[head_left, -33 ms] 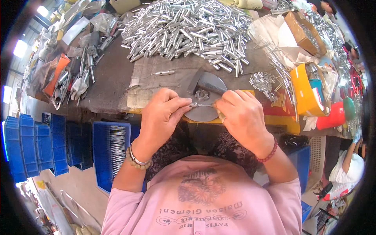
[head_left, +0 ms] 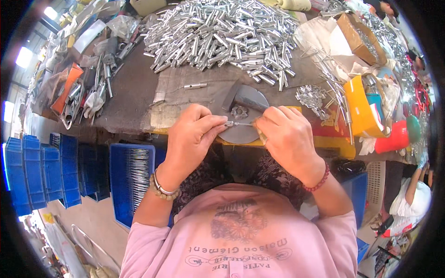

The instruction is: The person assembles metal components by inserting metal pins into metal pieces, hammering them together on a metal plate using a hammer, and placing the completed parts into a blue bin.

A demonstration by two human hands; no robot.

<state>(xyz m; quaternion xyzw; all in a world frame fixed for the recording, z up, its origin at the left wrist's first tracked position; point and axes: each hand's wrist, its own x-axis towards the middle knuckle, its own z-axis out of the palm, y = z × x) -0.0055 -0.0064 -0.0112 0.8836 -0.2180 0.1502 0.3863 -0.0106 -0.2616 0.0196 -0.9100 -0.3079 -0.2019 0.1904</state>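
Over a round grey metal disc (head_left: 238, 135) at the table's front edge, my two hands face each other. My left hand (head_left: 191, 131) pinches a small silver metal fitting (head_left: 229, 123) between thumb and fingertips. In my right hand (head_left: 286, 133), closed fingers grip a thin metal rod (head_left: 244, 124), whose left end meets the fitting. Whether the rod sits inside the fitting or only touches it, I cannot tell. Behind the fingertips, a dark metal block (head_left: 231, 96) stands on the disc beside a few small metal pieces (head_left: 239, 111).
A large heap of short metal tubes (head_left: 218, 37) covers the back. One tube (head_left: 195, 85) lies alone. Small metal parts (head_left: 311, 98) and long rods (head_left: 340, 99) lie right, near a yellow box (head_left: 359, 106). A blue crate (head_left: 121, 185) holds rods at lower left.
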